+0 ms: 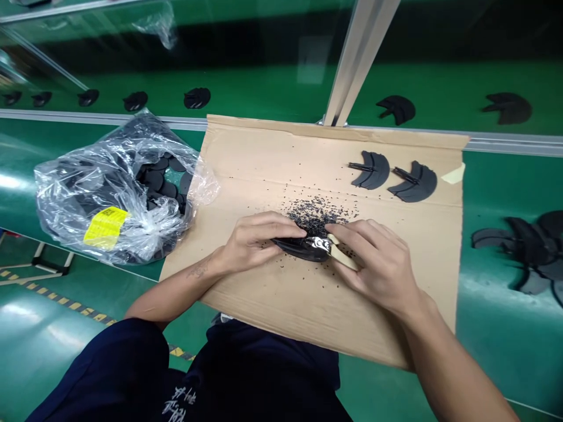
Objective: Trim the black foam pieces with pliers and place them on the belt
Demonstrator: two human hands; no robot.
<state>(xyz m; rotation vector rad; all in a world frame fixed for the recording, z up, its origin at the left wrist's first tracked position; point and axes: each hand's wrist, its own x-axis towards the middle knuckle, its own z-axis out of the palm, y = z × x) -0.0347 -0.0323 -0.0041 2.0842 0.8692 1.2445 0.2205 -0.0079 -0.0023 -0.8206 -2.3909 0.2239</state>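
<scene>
"What did the left hand point(259, 239) have?"

"It was clamped on a curved black plastic piece point(303, 251), fingers over its left end, above the middle of a tan cardboard sheet point(246, 152)."

"How did that piece look?"

"Dark, with a rounded near edge and a slight sheen; the fingers hid much of it."

"And the right hand point(378, 258)?"

"Close by, wrapped around silver-headed cutters with cream handles point(345, 256). The metal head was at the piece's right end; I couldn't tell whether the blades were biting."

"What lay around them?"

"Tiny black plastic scraps point(314, 211), thickest just beyond the piece. Farther right sat two matte black crescent-shaped plastic parts point(370, 170), their slim stems pointing left."
</scene>
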